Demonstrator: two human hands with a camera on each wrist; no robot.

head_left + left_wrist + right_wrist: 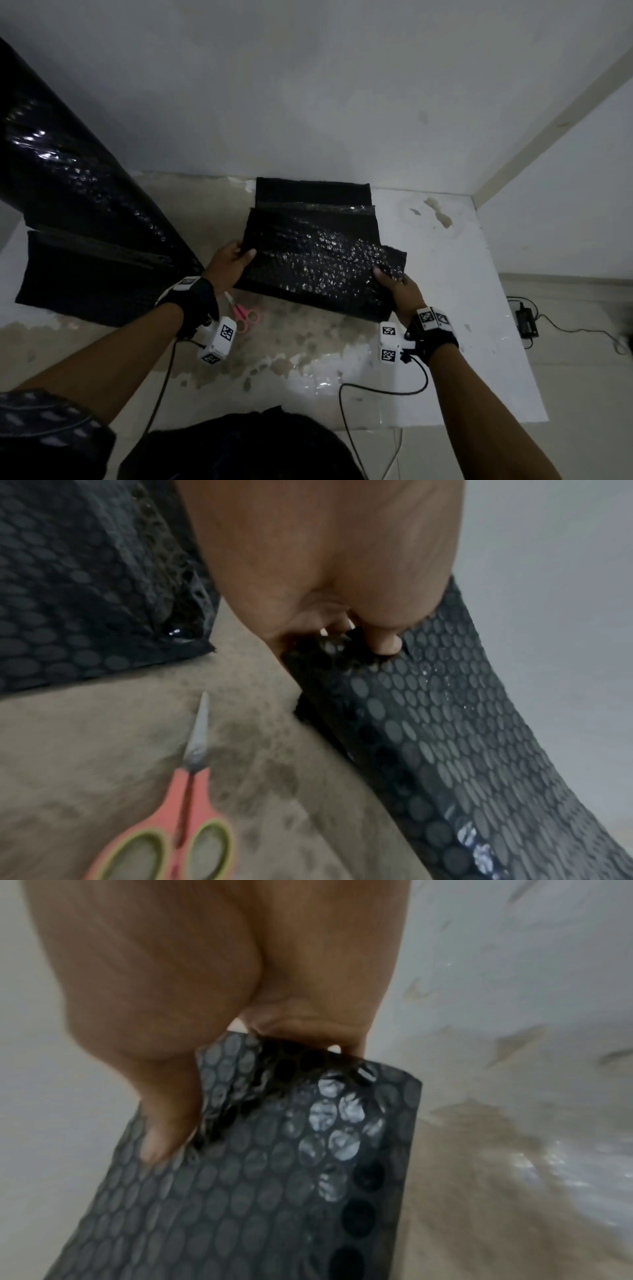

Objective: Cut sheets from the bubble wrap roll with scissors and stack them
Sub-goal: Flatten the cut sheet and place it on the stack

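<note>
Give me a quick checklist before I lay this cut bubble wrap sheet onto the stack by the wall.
1. Left hand grips the cut sheet at its left edge: ok.
2. Right hand grips the sheet's right corner: ok.
3. Scissors lie on the floor, out of both hands: ok.
4. Stack sits by the wall beyond the held sheet: ok.
5. Sheet fully cut free from the roll: ok.
6. Sheet's far edge lined up with the stack: cannot tell.
</note>
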